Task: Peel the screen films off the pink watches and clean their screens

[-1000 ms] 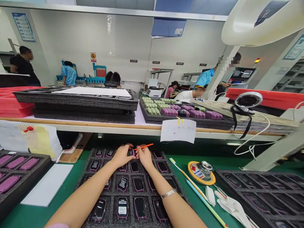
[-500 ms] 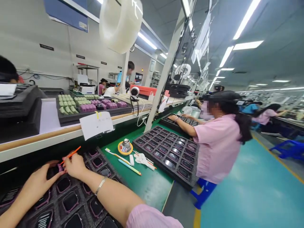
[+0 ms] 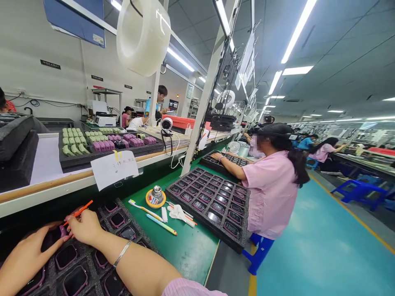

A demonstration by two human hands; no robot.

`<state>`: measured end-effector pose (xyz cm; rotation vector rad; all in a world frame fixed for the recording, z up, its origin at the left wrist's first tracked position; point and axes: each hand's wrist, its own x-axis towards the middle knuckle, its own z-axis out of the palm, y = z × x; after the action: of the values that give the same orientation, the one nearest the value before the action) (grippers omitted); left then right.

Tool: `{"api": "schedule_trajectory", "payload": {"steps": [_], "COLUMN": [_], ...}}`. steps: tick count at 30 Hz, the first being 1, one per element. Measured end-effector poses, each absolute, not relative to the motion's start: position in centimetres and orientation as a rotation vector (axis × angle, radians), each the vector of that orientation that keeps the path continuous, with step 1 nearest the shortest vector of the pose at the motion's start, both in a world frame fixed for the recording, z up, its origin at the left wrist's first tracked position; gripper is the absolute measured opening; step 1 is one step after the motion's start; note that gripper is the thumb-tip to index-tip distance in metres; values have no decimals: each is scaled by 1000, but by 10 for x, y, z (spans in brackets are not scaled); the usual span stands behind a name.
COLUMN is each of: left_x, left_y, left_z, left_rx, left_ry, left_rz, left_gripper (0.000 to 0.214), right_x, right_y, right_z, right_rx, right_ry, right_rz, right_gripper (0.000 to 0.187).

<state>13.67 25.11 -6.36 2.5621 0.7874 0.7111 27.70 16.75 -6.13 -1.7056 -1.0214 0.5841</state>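
Pinching a thin orange stick (image 3: 78, 211) between thumb and fingertips, the right hand (image 3: 84, 227) rests over a black foam tray (image 3: 140, 240) at the bottom left of the head view. The stick's lower end points at a pink-rimmed smartwatch (image 3: 53, 238), which the left hand (image 3: 24, 259) clasps between thumb and closed fingers; whether it sits fully in its pocket I cannot tell. Further right on the green bench mat (image 3: 191, 246) lie a toothbrush (image 3: 145, 209), a round tin (image 3: 155, 197) and a second tray (image 3: 185, 186) of watches, with a co-worker (image 3: 271, 193) in a pink shirt seated beside it.
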Motion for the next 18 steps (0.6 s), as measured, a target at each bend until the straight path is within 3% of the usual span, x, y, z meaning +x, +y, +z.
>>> {"api": "schedule_trajectory", "payload": {"steps": [5,18], "left_x": [136,137], "left_y": [266,283], "left_z": [-76,-92], "left_rx": [2616,2705], "left_ry": [754,769], "left_rz": [707,678], "left_gripper": [53,54], "right_x": [278,278], "right_y": [169,166], "right_z": [-63,-61], "right_rx": [-1686,-1721], "right_ry": [-1030,-1044], "right_rz": [586,551], "right_gripper": [18,25]}}
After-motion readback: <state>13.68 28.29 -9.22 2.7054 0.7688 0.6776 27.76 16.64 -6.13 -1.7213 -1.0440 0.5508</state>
